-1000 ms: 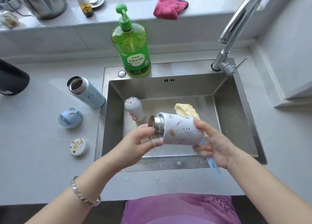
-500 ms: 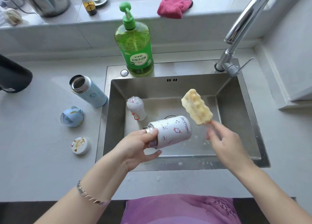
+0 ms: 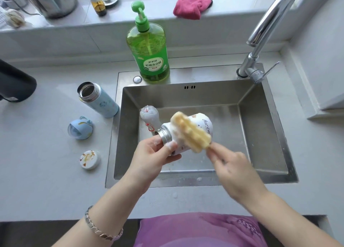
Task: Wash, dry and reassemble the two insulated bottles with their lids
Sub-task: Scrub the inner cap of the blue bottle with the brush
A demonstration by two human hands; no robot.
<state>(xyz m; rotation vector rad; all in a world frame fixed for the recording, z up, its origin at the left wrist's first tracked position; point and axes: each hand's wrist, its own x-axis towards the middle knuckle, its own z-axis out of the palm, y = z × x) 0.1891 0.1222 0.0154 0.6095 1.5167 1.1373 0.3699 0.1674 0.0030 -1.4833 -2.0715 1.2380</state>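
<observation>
Over the steel sink (image 3: pixel 268 127), my left hand (image 3: pixel 152 157) grips a white patterned bottle (image 3: pixel 204 124) by its metal neck, the bottle lying on its side. My right hand (image 3: pixel 230 165) holds the handle of a yellow sponge brush (image 3: pixel 191 133), whose head lies against the soapy bottle. A white lid (image 3: pixel 149 116) covered in foam stands in the sink's left part. A blue bottle (image 3: pixel 98 99) stands open on the counter to the left. A blue domed lid (image 3: pixel 80 128) and a small round white cap (image 3: pixel 90 159) lie in front of the blue bottle.
A green dish-soap pump bottle (image 3: pixel 149 49) stands behind the sink. The chrome tap (image 3: pixel 268 23) arches at the back right. A pink cloth (image 3: pixel 191 6), a small spray bottle (image 3: pixel 97 3) and a metal pot (image 3: pixel 52 1) are on the ledge. A dark object (image 3: pixel 14 83) lies far left.
My right hand let go of the bottle's base, lifted the sponge brush out of the sink and laid its head against the bottle. The bottle's base has tilted up and away.
</observation>
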